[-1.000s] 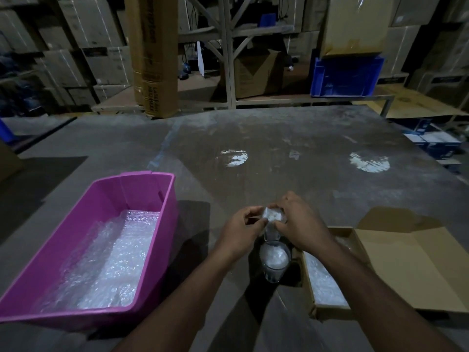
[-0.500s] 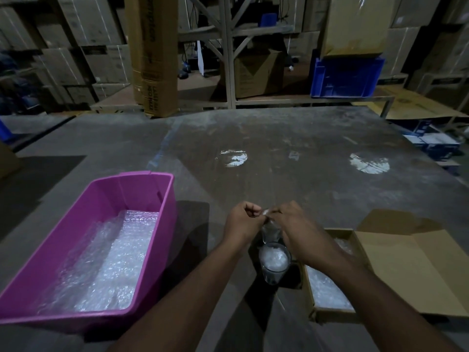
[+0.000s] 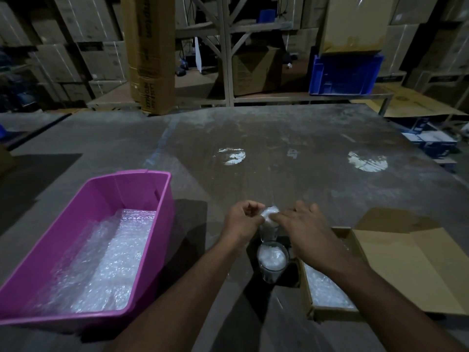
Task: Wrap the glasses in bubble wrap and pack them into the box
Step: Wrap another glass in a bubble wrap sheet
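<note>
Two clear glasses stand on the table between my hands. The near glass is stuffed with bubble wrap. The far glass has a wad of bubble wrap sticking out of its mouth. My left hand pinches that wad from the left. My right hand presses its fingertips on the wad from the right. An open cardboard box lined with bubble wrap lies on the right, partly under my right forearm.
A pink plastic tub with sheets of bubble wrap inside sits at the left. The box's open flap spreads to the right. Shelving, stacked cartons and a blue crate stand beyond the table's far edge.
Both hands have kept working the wad at the far glass's mouth. The wad dipped lower into the glass, then shows again between the fingertips. The near glass has not moved.
</note>
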A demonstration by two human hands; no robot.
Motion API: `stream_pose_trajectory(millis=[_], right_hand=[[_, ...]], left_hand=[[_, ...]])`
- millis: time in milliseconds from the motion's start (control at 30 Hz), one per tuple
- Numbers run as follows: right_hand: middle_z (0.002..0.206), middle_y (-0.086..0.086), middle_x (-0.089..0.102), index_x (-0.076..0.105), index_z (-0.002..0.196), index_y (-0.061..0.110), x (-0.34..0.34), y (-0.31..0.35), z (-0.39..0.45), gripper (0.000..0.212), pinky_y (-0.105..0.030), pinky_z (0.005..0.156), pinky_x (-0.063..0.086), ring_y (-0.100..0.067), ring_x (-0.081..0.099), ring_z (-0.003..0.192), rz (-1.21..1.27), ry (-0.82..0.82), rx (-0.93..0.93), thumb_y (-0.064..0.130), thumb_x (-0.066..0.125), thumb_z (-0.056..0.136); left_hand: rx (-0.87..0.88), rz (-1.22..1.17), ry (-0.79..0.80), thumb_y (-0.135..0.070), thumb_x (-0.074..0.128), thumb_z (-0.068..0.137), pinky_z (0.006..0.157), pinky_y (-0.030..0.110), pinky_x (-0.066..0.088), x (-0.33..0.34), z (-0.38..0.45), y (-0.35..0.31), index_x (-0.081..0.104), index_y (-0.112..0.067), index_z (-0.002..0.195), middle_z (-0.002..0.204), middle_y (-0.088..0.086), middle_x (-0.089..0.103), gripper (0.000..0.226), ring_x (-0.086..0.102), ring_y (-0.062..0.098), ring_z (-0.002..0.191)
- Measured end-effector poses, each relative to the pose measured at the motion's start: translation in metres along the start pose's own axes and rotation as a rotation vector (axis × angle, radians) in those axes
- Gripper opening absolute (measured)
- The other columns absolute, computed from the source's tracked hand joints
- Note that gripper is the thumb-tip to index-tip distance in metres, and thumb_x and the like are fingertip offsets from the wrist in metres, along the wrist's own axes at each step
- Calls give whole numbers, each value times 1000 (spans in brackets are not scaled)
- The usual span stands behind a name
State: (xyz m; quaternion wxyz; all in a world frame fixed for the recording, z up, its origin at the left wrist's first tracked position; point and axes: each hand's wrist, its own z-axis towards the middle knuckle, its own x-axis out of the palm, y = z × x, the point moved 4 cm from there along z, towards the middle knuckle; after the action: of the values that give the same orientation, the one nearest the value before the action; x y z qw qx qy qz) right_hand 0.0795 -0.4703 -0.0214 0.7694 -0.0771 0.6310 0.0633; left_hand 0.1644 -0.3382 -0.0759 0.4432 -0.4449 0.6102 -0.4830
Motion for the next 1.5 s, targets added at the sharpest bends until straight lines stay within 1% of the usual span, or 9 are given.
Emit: stream_pose_trajectory(millis=[167,333,533,700,833,1033,1167,1300,1500], right_hand=[[131,9,64,50,141,33,4,-1,4,59,-40,83,33,-21,46,111,-11,14,-17,10,60,88],[115,7,67,59,133,34,11,1,12,53,-38,77,29,-24,50,109,-59,58,-45,14,63,84],[127,-1,58,59,132,27,10,7,22,37,-37,87,43,-25,52,117,-130,198,-49,19,56,96],[128,-6,55,61,129,19,12,10,29,33,-37,88,47,-27,51,120,-101,268,-27,17,57,96],[128,-5,59,63,130,27,7,5,32,36,-39,92,51,-27,52,119,0,293,-42,19,60,95],[120,-3,67,66,125,35,-3,-6,28,36,-38,87,53,-25,55,118,128,237,80,26,65,90],[113,5,68,71,113,33,-15,-10,29,30,-34,81,53,-21,54,108,123,114,26,35,74,84],[125,2,64,65,130,32,-8,-2,26,39,-39,88,50,-22,50,107,74,135,-109,21,66,93],[130,3,62,63,129,37,3,-1,24,45,-40,87,50,-22,52,102,85,174,-147,12,62,92]], left_hand=[[60,46,32,-6,72,88,71,26,56,2,-5,0,80,-23,87,85,1,79,19,71,8,75],[89,90,-45,-14,84,81,79,32,58,-5,-2,5,64,-25,96,93,-1,71,27,65,11,83],[81,0,12,-15,85,82,92,44,59,-6,-3,8,66,-22,99,100,6,72,27,67,17,94],[81,2,39,-7,79,86,97,41,57,-7,-3,9,67,-22,104,105,7,73,26,68,19,102],[69,-12,62,-4,76,88,96,37,57,-7,-4,8,67,-18,107,107,13,73,25,67,20,101],[61,-9,70,-1,71,92,89,27,57,-7,-3,9,68,-15,110,102,6,73,23,67,13,95],[58,16,82,-2,69,93,90,32,58,-7,-3,9,69,-17,112,107,6,74,24,69,16,100],[56,40,85,-2,68,94,86,28,57,-7,-1,10,70,-12,116,110,9,75,24,70,20,103],[76,64,108,0,60,98,73,11,51,-8,-5,9,66,-5,124,109,8,74,27,67,1,85]])
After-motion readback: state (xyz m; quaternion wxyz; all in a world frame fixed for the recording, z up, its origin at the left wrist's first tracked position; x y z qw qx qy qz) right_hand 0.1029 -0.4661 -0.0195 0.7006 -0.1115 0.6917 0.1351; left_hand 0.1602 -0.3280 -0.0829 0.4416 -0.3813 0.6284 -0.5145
